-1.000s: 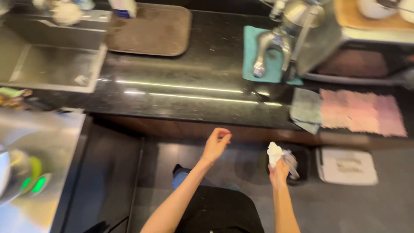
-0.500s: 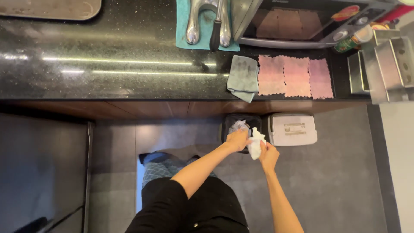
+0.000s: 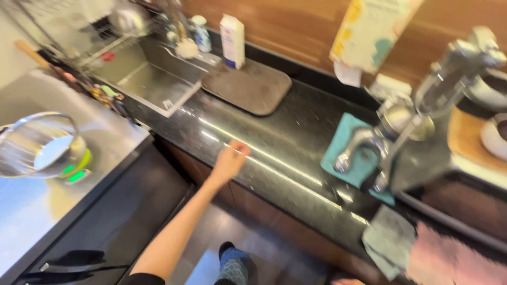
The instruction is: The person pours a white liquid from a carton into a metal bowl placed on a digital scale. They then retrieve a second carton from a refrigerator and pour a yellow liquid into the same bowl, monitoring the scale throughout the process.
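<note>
1. The right hand (image 3: 346, 282) shows only as a sliver at the near edge; I cannot tell if it is open or closed
2. Near right, a grey cloth (image 3: 390, 244) and a pink cloth (image 3: 454, 258) hang over the counter edge
3. The left hand (image 3: 230, 160) reaches to the near edge of the black counter (image 3: 274, 142), fingers loosely curled, holding nothing
4. Right of it, a metal press (image 3: 401, 121) stands on a teal mat (image 3: 355, 158)
5. Far left are a brown mat (image 3: 248, 87), a carton (image 3: 232, 41) and the sink (image 3: 153, 84)
</note>
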